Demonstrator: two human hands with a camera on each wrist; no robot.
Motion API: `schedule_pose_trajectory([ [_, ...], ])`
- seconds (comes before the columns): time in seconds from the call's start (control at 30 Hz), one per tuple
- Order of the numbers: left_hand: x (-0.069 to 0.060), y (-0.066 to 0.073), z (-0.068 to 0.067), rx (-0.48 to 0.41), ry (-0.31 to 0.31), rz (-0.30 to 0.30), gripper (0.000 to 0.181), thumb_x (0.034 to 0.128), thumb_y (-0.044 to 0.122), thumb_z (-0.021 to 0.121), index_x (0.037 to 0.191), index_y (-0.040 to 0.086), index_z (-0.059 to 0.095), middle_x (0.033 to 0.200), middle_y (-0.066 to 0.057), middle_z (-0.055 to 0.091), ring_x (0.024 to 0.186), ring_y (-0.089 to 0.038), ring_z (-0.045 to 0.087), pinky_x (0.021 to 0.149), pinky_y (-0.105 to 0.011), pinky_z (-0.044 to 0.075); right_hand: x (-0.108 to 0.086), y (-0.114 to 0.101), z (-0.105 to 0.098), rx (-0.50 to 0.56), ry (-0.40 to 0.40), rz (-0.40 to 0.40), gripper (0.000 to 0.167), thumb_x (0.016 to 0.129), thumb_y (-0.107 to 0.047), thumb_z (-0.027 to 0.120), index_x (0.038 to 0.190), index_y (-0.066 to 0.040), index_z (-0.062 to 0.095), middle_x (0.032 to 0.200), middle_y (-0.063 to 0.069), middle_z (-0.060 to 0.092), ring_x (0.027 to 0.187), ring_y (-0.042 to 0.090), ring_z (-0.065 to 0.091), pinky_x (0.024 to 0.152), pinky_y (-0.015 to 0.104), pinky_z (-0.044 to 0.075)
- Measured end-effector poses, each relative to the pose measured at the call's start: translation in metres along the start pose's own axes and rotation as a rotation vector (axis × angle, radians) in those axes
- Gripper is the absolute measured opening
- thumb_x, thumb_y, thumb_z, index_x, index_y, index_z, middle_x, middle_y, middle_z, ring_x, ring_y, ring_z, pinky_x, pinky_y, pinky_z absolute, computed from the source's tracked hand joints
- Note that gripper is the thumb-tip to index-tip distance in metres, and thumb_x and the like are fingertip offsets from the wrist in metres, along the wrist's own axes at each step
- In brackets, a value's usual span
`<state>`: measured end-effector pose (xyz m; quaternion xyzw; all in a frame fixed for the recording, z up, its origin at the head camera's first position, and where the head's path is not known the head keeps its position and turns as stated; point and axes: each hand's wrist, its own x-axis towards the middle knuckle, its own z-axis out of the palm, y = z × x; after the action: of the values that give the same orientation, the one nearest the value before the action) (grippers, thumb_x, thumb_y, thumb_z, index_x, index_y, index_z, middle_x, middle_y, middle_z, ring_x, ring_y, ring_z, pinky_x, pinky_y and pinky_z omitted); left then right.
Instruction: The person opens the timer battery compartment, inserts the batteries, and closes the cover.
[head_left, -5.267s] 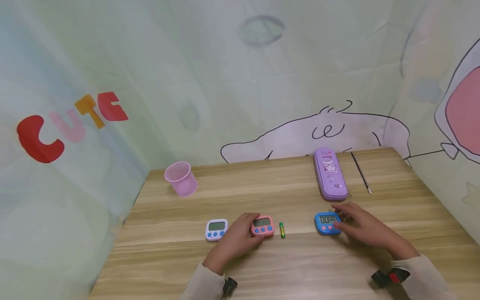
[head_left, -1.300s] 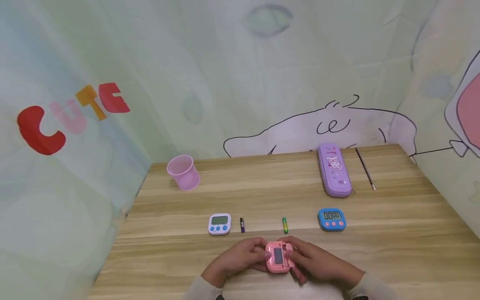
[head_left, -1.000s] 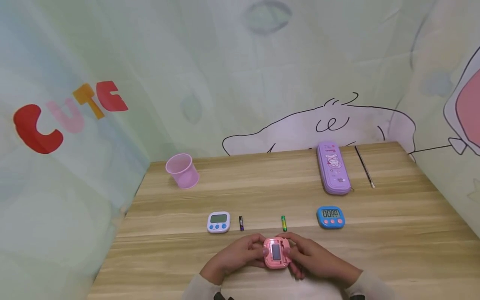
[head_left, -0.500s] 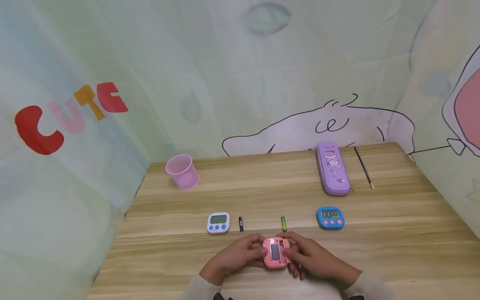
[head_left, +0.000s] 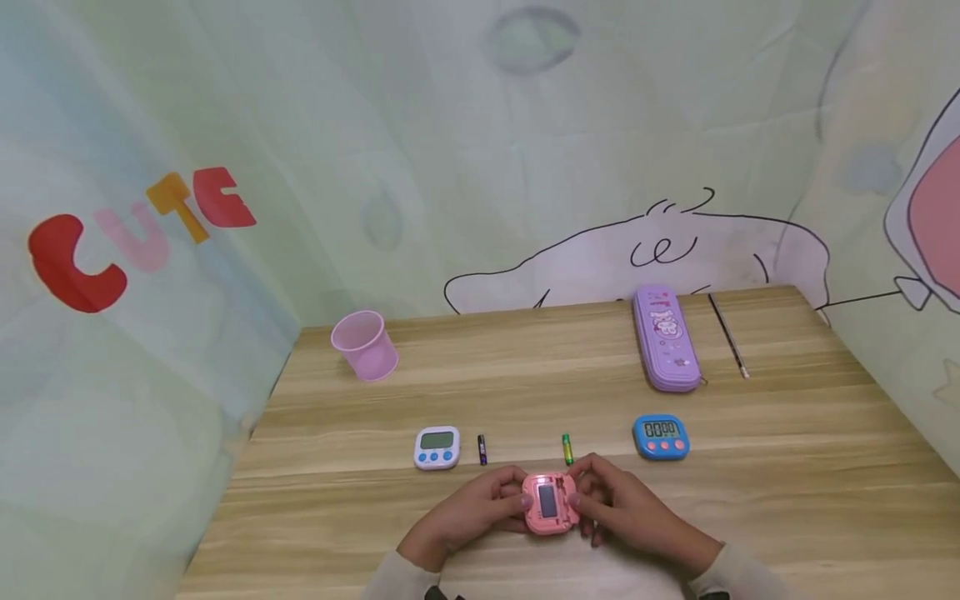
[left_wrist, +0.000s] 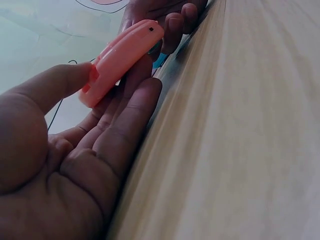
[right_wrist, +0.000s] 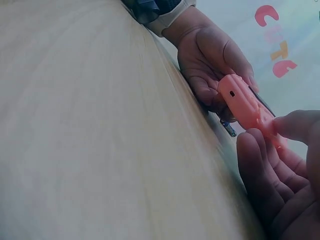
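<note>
Near the front of the table, both hands hold a pink digital timer (head_left: 550, 503) with its back turned up. That back shows a dark strip in the middle and an uncovered slot along its right side. My left hand (head_left: 480, 507) grips the left edge, thumb on top and fingers beneath, as the left wrist view shows. The right hand (head_left: 630, 510) pinches the right edge beside the slot between thumb and fingers. Just beyond the timer lies a green battery (head_left: 567, 448); farther left is a dark battery (head_left: 482, 449). Whether the slot holds a battery cannot be made out.
A white timer (head_left: 437, 447) lies left of the batteries, a blue timer (head_left: 661, 437) to their right. Farther back stand a pink cup (head_left: 365, 346), a purple pencil case (head_left: 667, 339) and a pencil (head_left: 728, 336). A printed curtain hangs behind the wooden table (head_left: 300, 517).
The pink timer has been picked up and turned over since the earliest frame; the right hand left the blue timer to hold it. Lately the right index finger has lifted slightly.
</note>
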<state>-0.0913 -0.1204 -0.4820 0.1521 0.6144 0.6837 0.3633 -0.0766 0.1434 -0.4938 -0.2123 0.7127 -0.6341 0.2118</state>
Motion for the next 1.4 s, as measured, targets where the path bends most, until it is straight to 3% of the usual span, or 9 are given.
schedule_pose_trajectory([
  [0.3, 0.0008, -0.0008, -0.0016, -0.007, -0.008, -0.004, 0.031, 0.0983, 0.013, 0.058, 0.121, -0.007, 0.051, 0.110, -0.021, 0.067, 0.101, -0.027, 0.067, 0.087, -0.039, 0.057, 0.0017, 0.0003, -0.0019, 0.087, 0.013, -0.006, 0.030, 0.097, -0.016, 0.062, 0.119, -0.001, 0.048, 0.088, 0.017, 0.061, 0.068, 0.021, 0.065, 0.055, 0.043, 0.060],
  [0.5, 0.0008, -0.0015, -0.0022, -0.007, -0.012, 0.003, 0.032, 0.0985, 0.013, 0.058, 0.122, -0.007, 0.050, 0.112, -0.022, 0.066, 0.103, -0.029, 0.066, 0.088, -0.039, 0.056, -0.0002, -0.0041, -0.0021, 0.084, 0.027, -0.017, 0.030, 0.096, -0.014, 0.061, 0.119, 0.002, 0.047, 0.087, 0.017, 0.061, 0.068, 0.020, 0.064, 0.055, 0.040, 0.059],
  [0.73, 0.0010, -0.0013, -0.0025, 0.024, 0.020, 0.032, 0.032, 0.0995, 0.014, 0.056, 0.124, -0.005, 0.051, 0.116, -0.019, 0.066, 0.106, -0.027, 0.065, 0.089, -0.038, 0.056, -0.0030, -0.0013, -0.0026, 0.024, 0.073, -0.067, 0.026, 0.096, -0.013, 0.062, 0.115, -0.001, 0.049, 0.085, 0.012, 0.063, 0.067, 0.021, 0.062, 0.055, 0.037, 0.058],
  [1.1, 0.0015, 0.0002, -0.0016, -0.029, 0.051, 0.030, 0.030, 0.0997, 0.012, 0.055, 0.123, -0.006, 0.051, 0.114, -0.022, 0.065, 0.104, -0.029, 0.066, 0.089, -0.040, 0.056, -0.0061, 0.0023, -0.0085, -0.054, 0.151, -0.120, 0.022, 0.094, -0.009, 0.064, 0.111, -0.003, 0.052, 0.090, 0.012, 0.063, 0.077, 0.021, 0.063, 0.062, 0.034, 0.058],
  [1.27, 0.0010, -0.0002, -0.0009, -0.037, 0.060, 0.035, 0.029, 0.0996, 0.011, 0.055, 0.122, -0.007, 0.051, 0.114, -0.023, 0.065, 0.103, -0.029, 0.066, 0.088, -0.039, 0.056, -0.0063, 0.0047, -0.0092, -0.167, 0.159, -0.162, 0.027, 0.090, -0.001, 0.067, 0.115, -0.004, 0.056, 0.092, 0.003, 0.065, 0.080, 0.017, 0.063, 0.066, 0.029, 0.058],
  [1.4, 0.0010, 0.0006, -0.0003, -0.039, 0.057, 0.036, 0.029, 0.0995, 0.011, 0.055, 0.123, -0.007, 0.051, 0.115, -0.023, 0.065, 0.103, -0.029, 0.066, 0.089, -0.040, 0.056, -0.0062, 0.0048, -0.0098, -0.285, 0.177, -0.139, 0.028, 0.088, -0.004, 0.070, 0.113, -0.013, 0.060, 0.090, -0.007, 0.065, 0.079, 0.013, 0.063, 0.067, 0.027, 0.057],
])
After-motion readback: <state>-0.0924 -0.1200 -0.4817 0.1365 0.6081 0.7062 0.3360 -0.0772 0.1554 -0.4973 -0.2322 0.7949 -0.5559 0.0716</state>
